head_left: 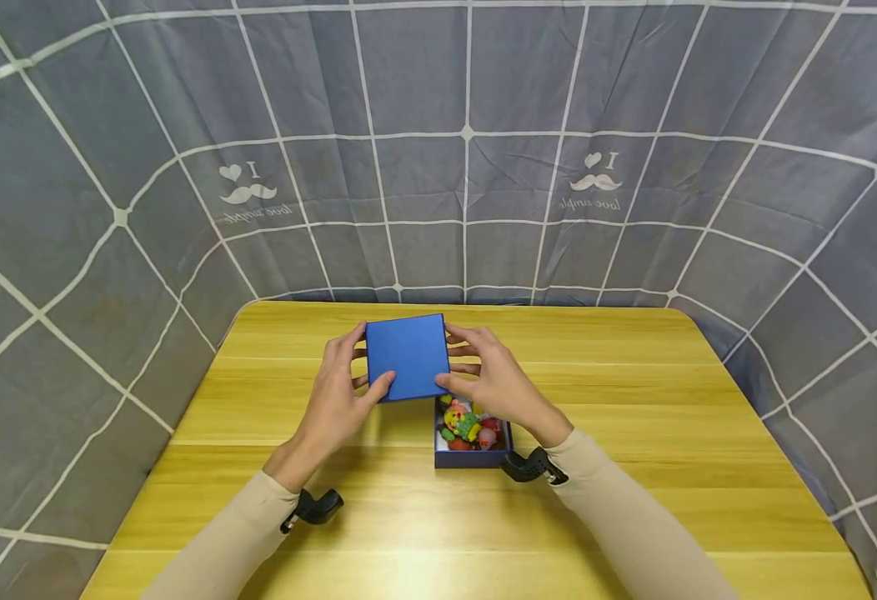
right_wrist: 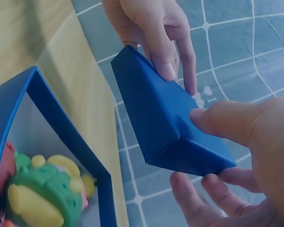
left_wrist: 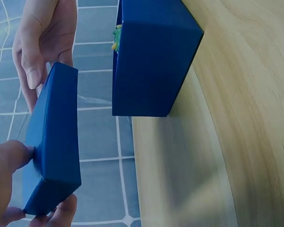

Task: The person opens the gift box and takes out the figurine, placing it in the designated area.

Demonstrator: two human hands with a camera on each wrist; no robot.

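While the left hand (head_left: pixel 333 392) and the right hand (head_left: pixel 494 379) grip opposite sides of a blue lid (head_left: pixel 408 357), thumbs on top, it hangs above the table (head_left: pixel 633 400), hiding the far left part of an open box (head_left: pixel 472 459). Toys (head_left: pixel 463 423) crowd inside, several hard to tell apart; past the box wall, the left wrist view shows only a green and yellow scrap.

Both arms (head_left: pixel 626 508) slant inward over the desk (head_left: pixel 633 367) toward its far edge. The left hand (head_left: pixel 332 398) and right hand (head_left: pixel 500 377) grip, thumbs spread from the fingers.
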